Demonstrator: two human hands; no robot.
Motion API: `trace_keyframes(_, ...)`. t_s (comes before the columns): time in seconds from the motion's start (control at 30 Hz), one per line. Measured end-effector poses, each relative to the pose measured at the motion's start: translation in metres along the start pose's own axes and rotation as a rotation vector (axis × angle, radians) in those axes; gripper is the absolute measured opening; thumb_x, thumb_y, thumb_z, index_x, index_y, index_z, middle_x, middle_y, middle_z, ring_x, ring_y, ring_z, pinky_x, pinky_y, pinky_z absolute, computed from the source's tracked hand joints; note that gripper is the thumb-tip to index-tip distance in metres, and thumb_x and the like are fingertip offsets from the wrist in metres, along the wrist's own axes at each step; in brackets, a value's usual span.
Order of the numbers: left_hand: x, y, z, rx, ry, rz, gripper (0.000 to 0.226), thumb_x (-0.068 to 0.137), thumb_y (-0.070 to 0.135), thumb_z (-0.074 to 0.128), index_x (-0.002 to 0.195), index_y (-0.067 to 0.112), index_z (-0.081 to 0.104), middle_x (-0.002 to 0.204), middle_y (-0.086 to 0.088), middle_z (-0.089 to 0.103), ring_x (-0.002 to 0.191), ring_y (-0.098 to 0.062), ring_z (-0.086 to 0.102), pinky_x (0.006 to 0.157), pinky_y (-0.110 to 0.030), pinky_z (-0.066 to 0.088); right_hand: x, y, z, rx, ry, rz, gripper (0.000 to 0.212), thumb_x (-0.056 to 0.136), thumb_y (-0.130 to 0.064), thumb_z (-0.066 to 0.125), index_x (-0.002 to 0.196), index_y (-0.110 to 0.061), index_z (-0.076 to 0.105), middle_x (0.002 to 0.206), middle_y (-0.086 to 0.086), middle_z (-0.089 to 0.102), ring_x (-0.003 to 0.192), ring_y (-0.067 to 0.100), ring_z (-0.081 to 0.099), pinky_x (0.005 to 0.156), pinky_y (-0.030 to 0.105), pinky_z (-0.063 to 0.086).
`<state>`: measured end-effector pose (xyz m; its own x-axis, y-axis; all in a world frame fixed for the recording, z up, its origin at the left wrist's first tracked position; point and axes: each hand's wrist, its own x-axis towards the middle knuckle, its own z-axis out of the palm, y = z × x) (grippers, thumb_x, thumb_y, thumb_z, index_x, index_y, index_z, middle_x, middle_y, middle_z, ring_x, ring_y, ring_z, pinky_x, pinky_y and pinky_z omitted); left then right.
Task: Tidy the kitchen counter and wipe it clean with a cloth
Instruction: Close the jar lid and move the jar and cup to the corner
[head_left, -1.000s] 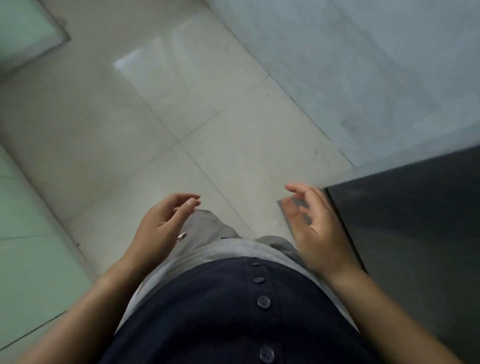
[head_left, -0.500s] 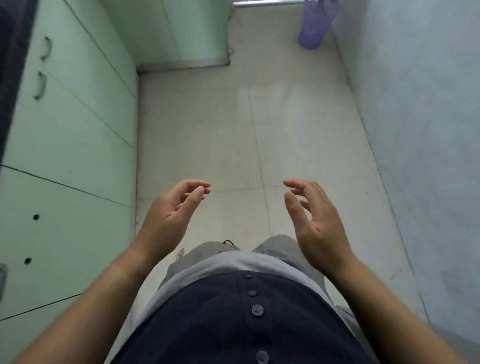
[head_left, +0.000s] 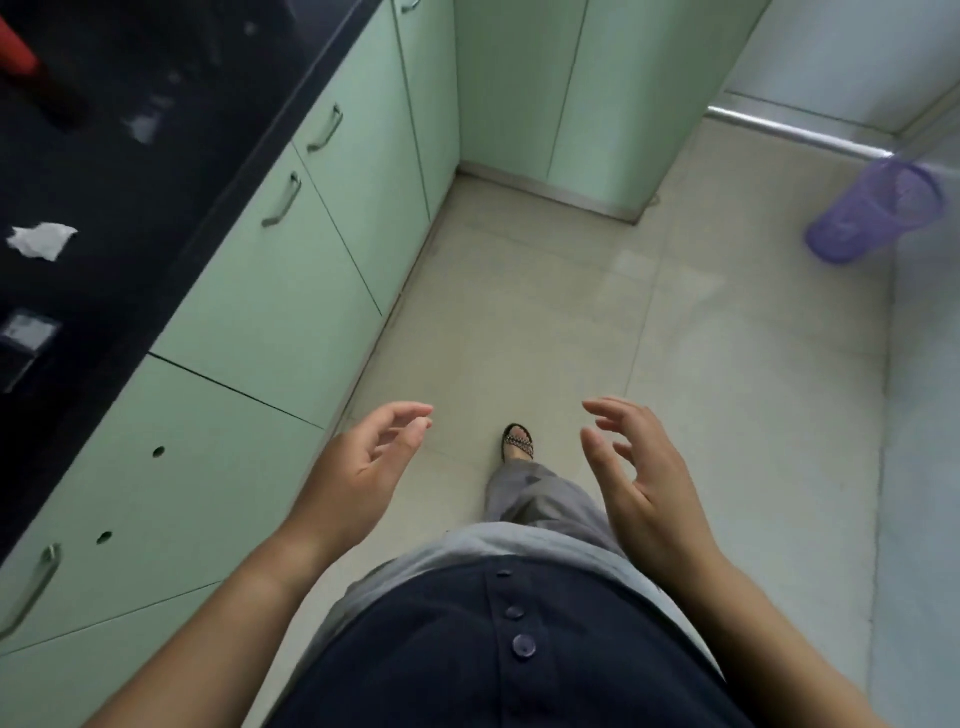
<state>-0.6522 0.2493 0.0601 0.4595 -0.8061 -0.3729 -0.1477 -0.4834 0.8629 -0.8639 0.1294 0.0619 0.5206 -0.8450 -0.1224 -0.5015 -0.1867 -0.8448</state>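
Observation:
The black kitchen counter (head_left: 171, 171) runs along the left edge of the view. On it lie a crumpled white tissue (head_left: 41, 240), a small clear wrapper (head_left: 26, 332) and a red object (head_left: 13, 49) at the top left corner. My left hand (head_left: 358, 478) and my right hand (head_left: 639, 483) hang over the floor in front of my body, both empty with fingers loosely curled and apart. Neither hand touches the counter. No cloth is in view.
Pale green cabinet doors (head_left: 270, 312) with metal handles stand below the counter and continue round the far corner. A purple mesh bin (head_left: 872, 213) stands on the tiled floor (head_left: 571, 312) at the right by a grey wall. My sandalled foot (head_left: 518, 441) steps forward.
My view has swung left, from a dark surface and grey wall on the right to the counter and cabinets. Both hands stay empty in front of me.

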Motion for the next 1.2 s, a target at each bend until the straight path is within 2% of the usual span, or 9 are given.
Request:
trace_keyframes(0.13,0.073,0.041,-0.016,-0.055,0.113,-0.029,0.041,0.071,0.064,0.044,0.098,0.039,0.063,0.101,0.02,0.067,0.101,0.004,0.059,0.083,-0.016,0.042,0.105,-0.022,-0.025,-0.036,-0.091,-0.063,0.049,0.085,-0.058,0.034,0.118,-0.026,0.052,0.118,-0.011,0.052,0.11,0.001,0.05,0.096,0.03,0.044)
trace_keyframes(0.27,0.133,0.064,-0.038,-0.12,0.229,-0.042,0.041,0.071,0.062,0.045,0.098,0.037,0.062,0.1,0.018,0.068,0.099,0.004,0.059,0.081,-0.015,0.042,0.192,-0.046,-0.026,-0.084,-0.187,-0.138,0.051,0.086,-0.058,0.033,0.121,-0.026,0.051,0.122,-0.011,0.05,0.114,0.001,0.047,0.098,0.029,0.042)
trace_keyframes(0.4,0.168,0.065,-0.06,-0.14,0.27,-0.085,0.038,0.073,0.063,0.045,0.099,0.041,0.062,0.103,0.023,0.066,0.101,0.007,0.058,0.081,-0.011,0.042,0.255,-0.062,-0.002,-0.071,-0.258,-0.171,0.046,0.086,-0.059,0.034,0.118,-0.029,0.05,0.12,-0.012,0.05,0.114,0.003,0.049,0.098,0.032,0.043)
trace_keyframes(0.5,0.195,0.058,-0.086,-0.18,0.328,-0.128,0.03,0.078,0.062,0.05,0.099,0.044,0.062,0.104,0.023,0.066,0.104,0.006,0.058,0.082,-0.014,0.042,0.299,-0.074,0.024,-0.093,-0.317,-0.189,0.046,0.085,-0.061,0.034,0.116,-0.032,0.05,0.12,-0.013,0.051,0.114,0.003,0.049,0.098,0.035,0.044)
trace_keyframes(0.57,0.217,0.052,-0.111,-0.204,0.37,-0.145,0.026,0.083,0.059,0.051,0.099,0.042,0.062,0.104,0.024,0.066,0.104,0.007,0.057,0.082,-0.011,0.042,0.336,-0.087,0.045,-0.12,-0.356,-0.219,0.048,0.084,-0.062,0.035,0.116,-0.03,0.052,0.119,-0.013,0.052,0.113,0.002,0.05,0.097,0.036,0.045)
trace_keyframes(0.8,0.317,0.055,-0.235,-0.218,0.528,-0.096,0.033,0.077,0.061,0.046,0.1,0.043,0.062,0.105,0.019,0.065,0.102,0.007,0.056,0.087,-0.022,0.043,0.481,-0.193,0.142,-0.129,-0.437,-0.411,0.051,0.086,-0.061,0.038,0.118,-0.025,0.053,0.118,-0.011,0.053,0.11,0.005,0.052,0.094,0.032,0.045)
trace_keyframes(0.93,0.359,0.062,-0.306,-0.169,0.584,-0.046,0.036,0.077,0.061,0.046,0.103,0.04,0.062,0.105,0.016,0.066,0.104,0.003,0.058,0.095,-0.032,0.045,0.535,-0.255,0.198,-0.098,-0.486,-0.52,0.047,0.087,-0.057,0.04,0.117,-0.024,0.055,0.116,-0.011,0.054,0.106,0.0,0.051,0.089,0.02,0.043)
trace_keyframes(1.07,0.391,0.054,-0.358,-0.068,0.565,-0.095,0.022,0.086,0.047,0.053,0.103,0.035,0.063,0.103,0.016,0.065,0.1,0.003,0.058,0.092,-0.032,0.048,0.569,-0.284,0.241,-0.132,-0.584,-0.532,0.048,0.087,-0.057,0.042,0.118,-0.022,0.054,0.118,-0.009,0.055,0.106,0.004,0.053,0.091,0.024,0.044)
trace_keyframes(1.2,0.435,0.043,-0.418,0.104,0.547,-0.167,0.019,0.088,0.04,0.054,0.102,0.031,0.062,0.103,0.013,0.064,0.099,-0.005,0.059,0.087,-0.033,0.049,0.626,-0.317,0.283,-0.237,-0.643,-0.57,0.04,0.089,-0.046,0.05,0.119,-0.02,0.054,0.115,-0.01,0.052,0.103,0.004,0.051,0.087,0.021,0.041)
